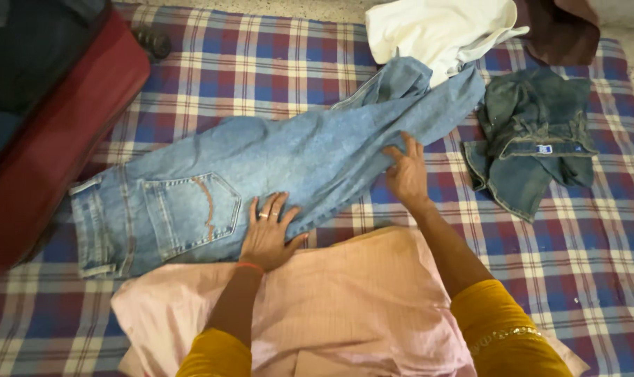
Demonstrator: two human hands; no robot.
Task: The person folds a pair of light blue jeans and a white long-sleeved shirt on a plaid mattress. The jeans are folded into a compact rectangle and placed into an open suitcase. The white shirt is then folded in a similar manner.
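A pair of light blue jeans lies stretched across a checked bedsheet, waistband to the left and legs running up to the right. My left hand rests flat on the jeans just right of the back pocket, fingers spread, a ring on one finger. My right hand presses on the lower edge of the jean leg, fingers curled over the fabric. Both arms wear mustard-yellow sleeves.
A pink garment lies over my lap at the bottom. A crumpled darker denim piece sits at the right, a white cloth and a brown cloth at the top. A red cushion borders the left.
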